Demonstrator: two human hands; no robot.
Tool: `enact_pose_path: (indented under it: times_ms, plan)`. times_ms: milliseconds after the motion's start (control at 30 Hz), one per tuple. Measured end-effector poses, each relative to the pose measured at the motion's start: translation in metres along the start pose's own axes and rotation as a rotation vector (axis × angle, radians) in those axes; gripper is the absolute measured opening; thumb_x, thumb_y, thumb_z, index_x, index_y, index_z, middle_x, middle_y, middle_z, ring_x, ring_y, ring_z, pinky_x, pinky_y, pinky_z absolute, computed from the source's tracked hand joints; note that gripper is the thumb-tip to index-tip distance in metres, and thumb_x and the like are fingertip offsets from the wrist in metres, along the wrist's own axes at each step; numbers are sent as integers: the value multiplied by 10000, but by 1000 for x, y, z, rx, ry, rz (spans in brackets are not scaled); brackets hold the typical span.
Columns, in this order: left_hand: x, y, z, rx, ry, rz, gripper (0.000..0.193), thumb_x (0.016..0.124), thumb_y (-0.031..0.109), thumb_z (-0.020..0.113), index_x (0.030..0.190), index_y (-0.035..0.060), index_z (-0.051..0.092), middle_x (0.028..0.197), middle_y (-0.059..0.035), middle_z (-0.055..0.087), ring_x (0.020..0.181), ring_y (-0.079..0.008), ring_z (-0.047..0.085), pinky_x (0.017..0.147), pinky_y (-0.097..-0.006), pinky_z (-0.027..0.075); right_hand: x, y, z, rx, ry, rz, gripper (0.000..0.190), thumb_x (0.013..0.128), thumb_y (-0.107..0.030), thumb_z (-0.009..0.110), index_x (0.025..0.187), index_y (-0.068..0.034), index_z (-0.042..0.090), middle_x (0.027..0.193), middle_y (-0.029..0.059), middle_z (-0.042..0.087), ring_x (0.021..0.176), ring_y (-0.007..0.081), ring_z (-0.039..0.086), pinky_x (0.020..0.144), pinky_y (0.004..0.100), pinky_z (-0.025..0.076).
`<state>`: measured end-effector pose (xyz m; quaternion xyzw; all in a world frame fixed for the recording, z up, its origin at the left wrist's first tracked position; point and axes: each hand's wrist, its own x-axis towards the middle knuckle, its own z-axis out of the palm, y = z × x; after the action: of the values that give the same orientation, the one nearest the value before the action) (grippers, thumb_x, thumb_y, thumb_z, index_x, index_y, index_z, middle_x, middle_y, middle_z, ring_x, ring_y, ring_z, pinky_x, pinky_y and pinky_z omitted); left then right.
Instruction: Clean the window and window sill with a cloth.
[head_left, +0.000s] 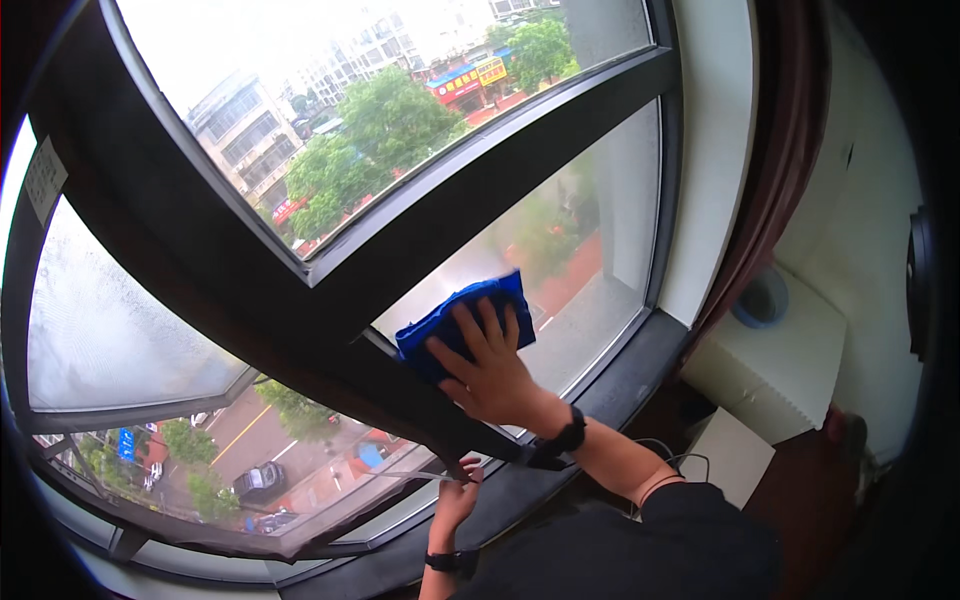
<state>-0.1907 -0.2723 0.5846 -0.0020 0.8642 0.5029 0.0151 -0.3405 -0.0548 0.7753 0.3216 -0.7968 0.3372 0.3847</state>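
Note:
Pressed flat against the lower windowpane (585, 247) is a folded blue cloth (465, 319), under the spread fingers of my right hand (491, 367). The cloth lies at the pane's left part, near the dark window frame (330, 300). Lower down, my left hand (459, 495) is at the bottom of the dark upright, its fingers bent round the edge there; whether they grip it is hard to tell. A thin grey strip (409, 474) runs leftward from beside this hand. Both wrists wear dark bands.
On the left, a window sash (131, 409) with a hazy pane is tilted outward above a street. The dark sill (615, 382) runs below the panes. At right are a dark red curtain (787, 135), a pale box (780, 352) with a blue-rimmed container (761, 296) on it, and thin cables.

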Motion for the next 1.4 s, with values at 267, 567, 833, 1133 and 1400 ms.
enact_pose_path:
  times_ms: [267,567,833,1133,1400]
  plan:
    - [14,-2,6,321,133,205,390,945,280,726,1212,23,601,1001,-167,743,952,-347,730,791,-441,571,51,73,-13,-296,489,4,604,1047,-496,386,1531,-139,445,1614,276,312,1453,521,301,1141,696,194]
    - [30,12,13,382,167,243,225,955,244,689,993,23,686,922,-205,700,868,-442,676,750,-531,535,96,167,-91,-290,649,241,587,1077,-244,341,1555,90,274,1630,310,253,1504,488,245,1249,518,173]
    - [35,-2,10,577,253,503,245,964,204,668,1073,7,570,830,-209,668,735,-447,670,614,-535,513,45,-28,16,-114,268,-157,504,1018,-373,436,1395,-68,574,1602,247,365,1506,482,231,1179,683,86]
    - [35,-10,19,482,243,443,197,976,227,638,890,58,694,764,-206,663,715,-436,665,615,-507,515,34,18,5,-225,227,-188,455,982,-484,500,1308,-217,675,1532,186,456,1374,468,359,1139,652,153]
    - [38,-7,20,679,182,542,206,977,196,612,998,8,694,912,-265,676,861,-488,659,794,-534,529,68,163,-76,-410,517,-130,590,1067,-383,312,1467,33,430,1568,328,343,1414,565,322,1161,675,220]
